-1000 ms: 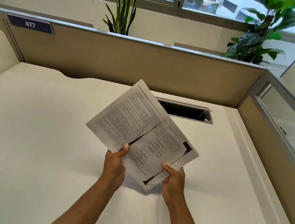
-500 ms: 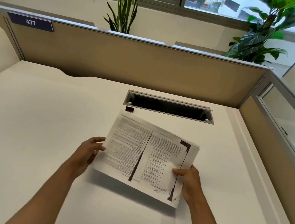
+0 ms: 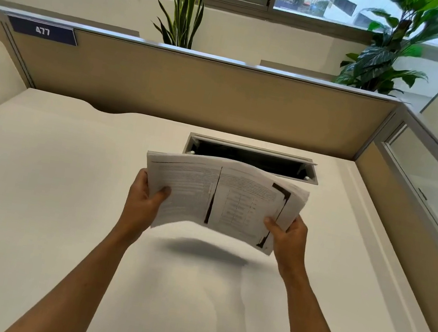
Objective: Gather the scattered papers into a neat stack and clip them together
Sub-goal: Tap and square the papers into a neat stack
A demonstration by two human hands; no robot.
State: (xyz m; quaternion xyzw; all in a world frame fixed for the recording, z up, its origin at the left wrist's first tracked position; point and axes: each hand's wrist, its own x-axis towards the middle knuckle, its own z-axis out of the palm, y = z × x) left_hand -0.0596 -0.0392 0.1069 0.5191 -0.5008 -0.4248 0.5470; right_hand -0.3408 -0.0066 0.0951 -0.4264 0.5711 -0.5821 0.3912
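A stack of printed papers [image 3: 224,198] is held in the air above the white desk [image 3: 47,195], its long side running left to right, bowed upward in the middle. Dark photocopy streaks mark the top sheet. My left hand [image 3: 142,202] grips the stack's left edge, thumb on top. My right hand [image 3: 287,235] grips the right edge near the lower corner, thumb on top too. The sheets' edges fan slightly at the top right. A soft shadow lies on the desk under the stack. No clip is visible.
An open cable slot [image 3: 251,158] is set into the desk just behind the papers. Beige partition walls [image 3: 195,95] close the desk at the back and right. Two potted plants [image 3: 186,9] stand behind the partition, under the windows.
The stack has turned from a diagonal tilt to level and square to me. My hands shifted from its near edge to its left and right sides and raised it off the desk.
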